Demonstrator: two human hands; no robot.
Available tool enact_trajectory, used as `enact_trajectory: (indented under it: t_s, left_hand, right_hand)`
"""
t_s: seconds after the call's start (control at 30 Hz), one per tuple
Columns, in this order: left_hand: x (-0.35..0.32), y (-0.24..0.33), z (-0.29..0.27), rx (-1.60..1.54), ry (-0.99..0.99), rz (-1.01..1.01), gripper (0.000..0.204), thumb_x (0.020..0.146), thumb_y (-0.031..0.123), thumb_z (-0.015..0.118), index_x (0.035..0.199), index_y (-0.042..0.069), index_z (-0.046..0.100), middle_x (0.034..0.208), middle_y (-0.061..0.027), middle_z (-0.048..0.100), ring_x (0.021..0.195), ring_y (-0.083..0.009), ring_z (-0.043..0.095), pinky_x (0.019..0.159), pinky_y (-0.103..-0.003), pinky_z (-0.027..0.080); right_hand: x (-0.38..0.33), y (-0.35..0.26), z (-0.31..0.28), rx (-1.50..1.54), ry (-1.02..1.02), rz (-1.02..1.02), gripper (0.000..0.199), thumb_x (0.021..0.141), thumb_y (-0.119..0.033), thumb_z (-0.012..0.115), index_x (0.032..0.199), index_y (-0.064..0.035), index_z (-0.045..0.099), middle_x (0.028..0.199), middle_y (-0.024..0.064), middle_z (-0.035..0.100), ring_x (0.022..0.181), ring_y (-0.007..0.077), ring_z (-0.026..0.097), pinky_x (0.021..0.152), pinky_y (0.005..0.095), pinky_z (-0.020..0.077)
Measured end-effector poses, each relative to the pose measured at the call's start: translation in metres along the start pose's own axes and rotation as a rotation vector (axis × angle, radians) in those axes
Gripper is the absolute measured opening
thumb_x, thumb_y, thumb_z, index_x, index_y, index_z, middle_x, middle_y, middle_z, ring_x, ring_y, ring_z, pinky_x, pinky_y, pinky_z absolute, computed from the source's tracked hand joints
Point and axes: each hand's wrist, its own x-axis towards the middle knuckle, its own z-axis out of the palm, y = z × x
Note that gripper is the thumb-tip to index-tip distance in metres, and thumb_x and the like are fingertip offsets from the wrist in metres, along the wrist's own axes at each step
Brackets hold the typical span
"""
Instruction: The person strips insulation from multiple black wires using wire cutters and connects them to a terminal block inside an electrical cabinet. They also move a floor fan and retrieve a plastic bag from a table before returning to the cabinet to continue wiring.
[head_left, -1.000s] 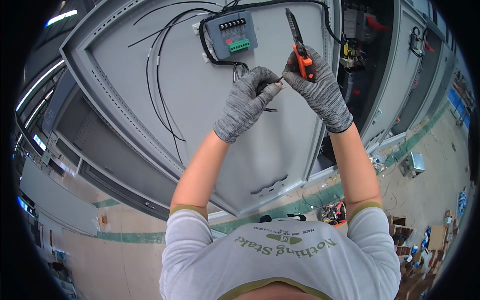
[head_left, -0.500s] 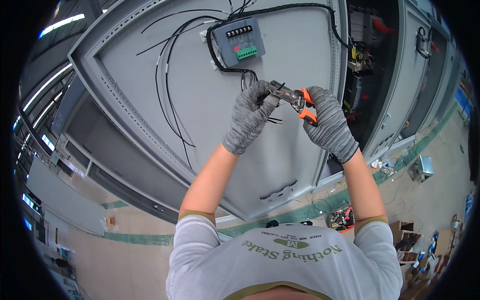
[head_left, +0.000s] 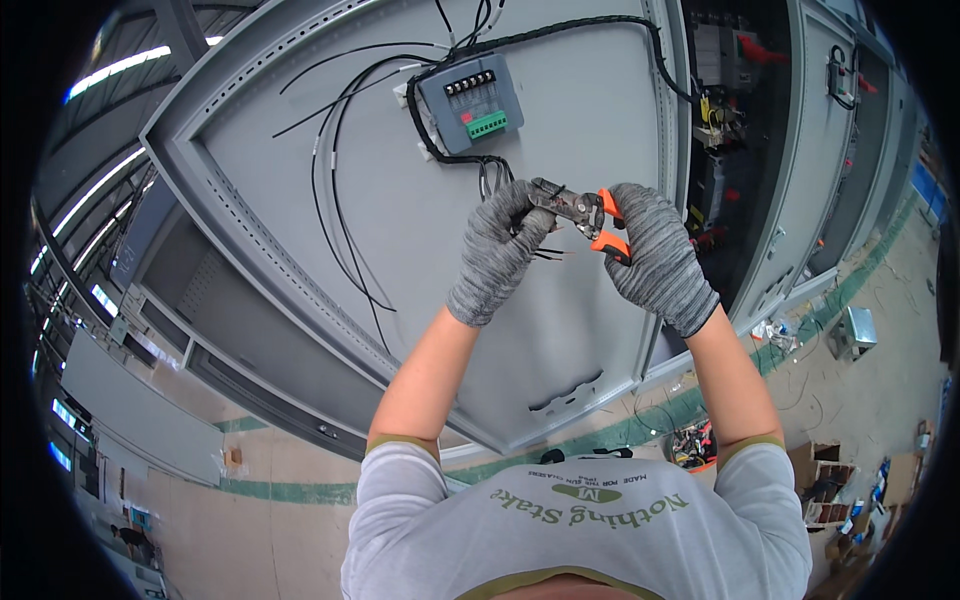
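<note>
Both my hands wear grey knitted gloves. My right hand (head_left: 660,255) is closed around the orange handles of a wire stripper (head_left: 568,204), whose metal jaws point left. My left hand (head_left: 497,250) pinches a black wire right beside those jaws, and a short dark piece crosses them. Thin black wires (head_left: 549,254) with reddish ends stick out below the left fingers. Above the hands, a grey module (head_left: 466,104) with a green terminal block is fixed to the grey cabinet door (head_left: 560,330). A bundle of wires (head_left: 497,176) runs from beneath it down to my left hand.
Loose black wires (head_left: 335,180) hang left of the module. A sleeved black cable (head_left: 570,17) crosses the door's top. On the right, an open cabinet (head_left: 735,150) holds electrical parts. Tools (head_left: 692,446) and cardboard boxes (head_left: 820,475) lie on the floor; a person (head_left: 130,540) is far left.
The view has shifted slightly, so my hands and the wire stripper sit a little lower in it. My grip on the tool and wire looks the same.
</note>
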Motion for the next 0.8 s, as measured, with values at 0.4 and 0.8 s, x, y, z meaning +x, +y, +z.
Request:
enact_trajectory:
  t_s: [0.4, 0.8]
  left_hand:
    - [0.002, -0.006, -0.004, 0.084, -0.027, -0.025, 0.017, 0.089, 0.011, 0.058, 0.103, 0.002, 0.063, 0.086, -0.0012, 0.062, 0.076, -0.0081, 0.056, 0.071, -0.024, 0.047]
    - [0.002, 0.007, 0.001, 0.139, 0.020, 0.047, 0.015, 0.090, 0.012, 0.058, 0.098, 0.002, 0.064, 0.084, -0.0031, 0.063, 0.075, -0.0103, 0.055, 0.071, -0.026, 0.046]
  right_hand:
    - [0.001, 0.004, 0.001, 0.011, -0.080, 0.029, 0.059, 0.071, -0.016, 0.066, 0.122, 0.0067, 0.045, 0.110, 0.0232, 0.055, 0.103, 0.0362, 0.055, 0.094, 0.0413, 0.0433]
    - [0.000, 0.006, 0.007, 0.595, -0.253, 0.193, 0.052, 0.073, -0.019, 0.067, 0.117, 0.0018, 0.050, 0.092, 0.0149, 0.057, 0.086, 0.0252, 0.058, 0.080, 0.0343, 0.0474]
